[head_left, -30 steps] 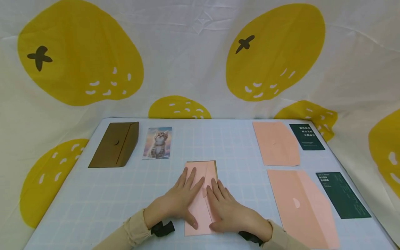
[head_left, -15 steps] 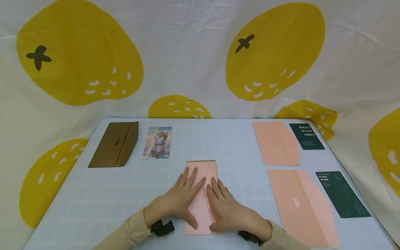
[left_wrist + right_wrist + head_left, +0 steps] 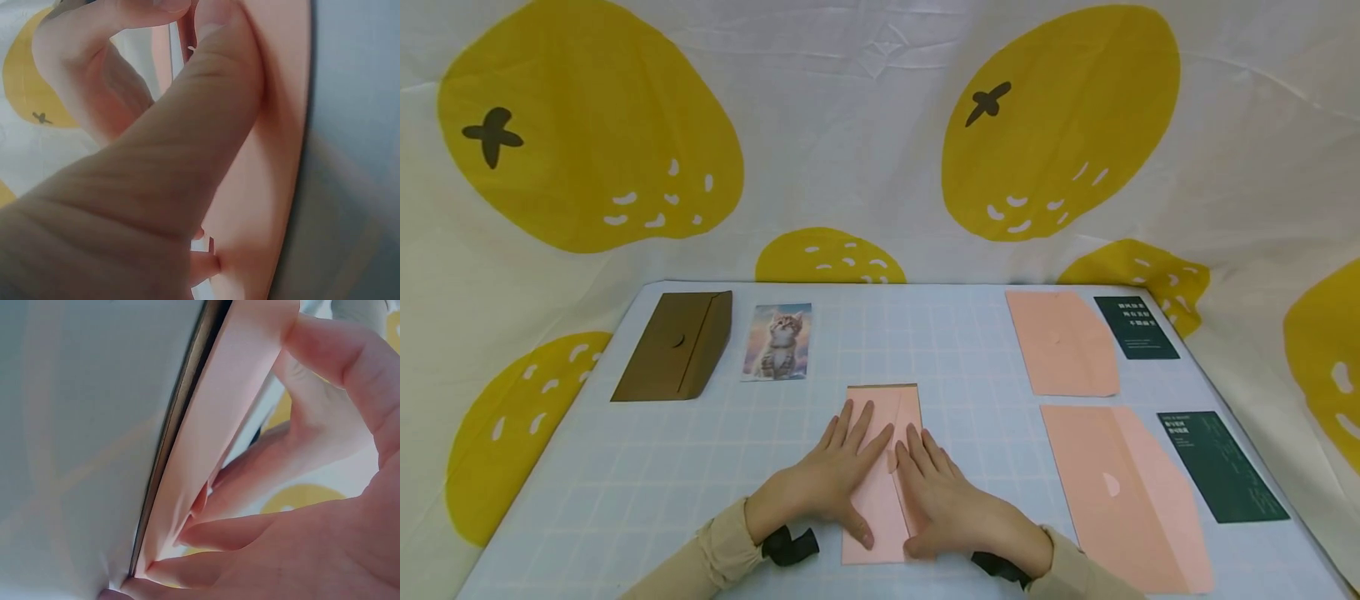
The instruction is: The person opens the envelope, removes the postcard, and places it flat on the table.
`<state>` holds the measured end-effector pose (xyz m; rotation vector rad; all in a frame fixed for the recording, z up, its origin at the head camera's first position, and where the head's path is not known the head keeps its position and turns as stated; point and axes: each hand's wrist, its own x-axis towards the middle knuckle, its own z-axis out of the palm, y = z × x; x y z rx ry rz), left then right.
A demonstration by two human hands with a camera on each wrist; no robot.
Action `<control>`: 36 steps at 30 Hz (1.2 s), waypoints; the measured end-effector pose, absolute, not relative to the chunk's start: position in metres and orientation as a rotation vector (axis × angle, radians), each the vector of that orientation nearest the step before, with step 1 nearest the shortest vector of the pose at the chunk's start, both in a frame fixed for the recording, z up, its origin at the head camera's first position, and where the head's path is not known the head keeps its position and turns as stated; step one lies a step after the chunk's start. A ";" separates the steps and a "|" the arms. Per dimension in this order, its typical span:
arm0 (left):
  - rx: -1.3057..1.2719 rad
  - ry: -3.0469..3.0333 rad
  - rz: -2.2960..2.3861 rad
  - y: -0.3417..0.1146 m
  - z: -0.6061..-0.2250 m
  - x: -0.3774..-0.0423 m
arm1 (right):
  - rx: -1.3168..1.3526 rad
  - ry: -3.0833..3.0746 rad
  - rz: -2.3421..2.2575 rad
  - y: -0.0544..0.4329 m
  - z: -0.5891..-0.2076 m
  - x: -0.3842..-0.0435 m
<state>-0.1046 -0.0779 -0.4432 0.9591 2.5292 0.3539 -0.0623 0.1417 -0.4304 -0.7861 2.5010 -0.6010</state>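
Note:
A pink envelope [image 3: 887, 529] with its flap folded over lies near the front middle of the table, its long side pointing away from me. A thin brown edge [image 3: 882, 386] peeks out beneath its far end, and the right wrist view shows a brown layer [image 3: 164, 450] under the pink paper. My left hand [image 3: 831, 483] rests on the envelope's left part, fingers spread. On the flap side my right hand [image 3: 951, 500] lies with extended fingers along the right edge. The left thumb [image 3: 219, 69] presses the pink paper in the left wrist view.
At the back left lie a brown envelope [image 3: 662, 350] and a kitten picture card [image 3: 778, 343]. To the right are a pink envelope [image 3: 1060, 342], another with a raised flap [image 3: 1105, 458], and two dark green cards, the far one [image 3: 1138, 327] and near one [image 3: 1221, 467].
The pink envelope's far end has shifted very slightly right, covering the brown strip that showed along its right side. Both hands have stayed in nearly the same place.

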 end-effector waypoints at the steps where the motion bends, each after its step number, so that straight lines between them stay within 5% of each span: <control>1: 0.958 2.529 0.356 -0.078 -0.443 -0.104 | -0.783 2.500 -0.608 0.142 -0.430 -0.062; 36: 0.971 2.534 0.325 -0.079 -0.442 -0.104 | -0.775 2.487 -0.654 0.146 -0.420 -0.064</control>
